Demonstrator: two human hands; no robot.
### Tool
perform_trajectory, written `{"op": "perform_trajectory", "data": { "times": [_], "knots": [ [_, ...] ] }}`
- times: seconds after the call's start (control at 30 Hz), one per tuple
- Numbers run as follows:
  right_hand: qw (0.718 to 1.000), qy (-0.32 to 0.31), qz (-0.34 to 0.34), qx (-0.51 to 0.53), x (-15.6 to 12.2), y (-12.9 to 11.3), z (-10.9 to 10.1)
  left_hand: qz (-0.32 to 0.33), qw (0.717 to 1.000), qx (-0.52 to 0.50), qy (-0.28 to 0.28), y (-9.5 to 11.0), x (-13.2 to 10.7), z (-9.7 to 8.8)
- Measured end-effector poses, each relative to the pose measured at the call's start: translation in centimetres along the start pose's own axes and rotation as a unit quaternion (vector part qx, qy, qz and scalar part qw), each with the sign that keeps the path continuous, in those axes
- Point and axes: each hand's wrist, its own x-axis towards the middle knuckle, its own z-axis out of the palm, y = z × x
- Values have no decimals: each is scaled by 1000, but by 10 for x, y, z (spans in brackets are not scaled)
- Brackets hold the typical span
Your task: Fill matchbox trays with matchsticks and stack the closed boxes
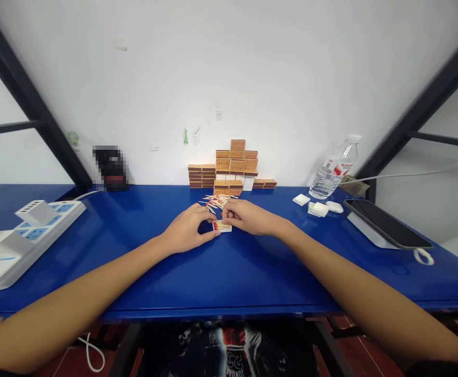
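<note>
A small white matchbox tray (224,228) with red-tipped matches lying in it rests on the blue table. My left hand (189,229) grips the tray's left end between thumb and fingers. Over the tray's right side, my right hand (248,216) is closed in a pinch, and a red match tip shows at its fingertips; the rest of that match is hidden. Just behind both hands lies a loose pile of matches (215,202). Beyond the pile, several brown matchboxes (237,164) are stacked against the wall, with a few white tray ends showing among them.
On the left sits a white power strip (56,230) with chargers plugged in, and a dark pixelated object (113,170) stands behind it. To the right are a water bottle (333,170), small white pieces (318,209) and a phone (388,223) propped on a white block.
</note>
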Motion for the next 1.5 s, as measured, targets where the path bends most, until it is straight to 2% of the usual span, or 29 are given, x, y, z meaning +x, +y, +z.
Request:
{"op": "perform_trajectory", "data": {
  "times": [0.23, 0.37, 0.43, 0.5, 0.6, 0.7, 0.93, 1.13, 1.33, 1.5],
  "knots": [
    [1000, 19, -18, 7, -1, 1, -3, -1, 1000, -1, 3, 1, 0, 0],
    [999, 51, 6, -4, 1, 16, -14, -4, 1000, -3, 12, 2, 0, -1],
    [993, 99, 53, -40, 0, 33, -26, -1, 1000, -4, 15, 2, 0, -1],
    [973, 159, 137, -94, -3, 55, -39, -2, 1000, -5, 12, 3, 0, 0],
    [916, 227, 291, -159, -11, 87, -54, -4, 1000, -10, 11, 3, 0, 0],
    [877, 260, 368, -164, -18, 110, -60, 1, 1000, -13, 22, 4, 0, 0],
    [880, 294, 365, -77, -13, 138, -51, -1, 999, -24, 22, 5, -1, 0],
    [823, 365, 421, 112, -2, 156, -43, 6, 999, -17, 27, 2, 0, 0],
    [800, 372, 435, 180, 2, 157, -41, 14, 998, -2, 65, 0, 1, -2],
    [786, 398, 440, 173, -2, 155, -48, -7, 993, 29, 111, -4, 2, -4]
  ]
}}
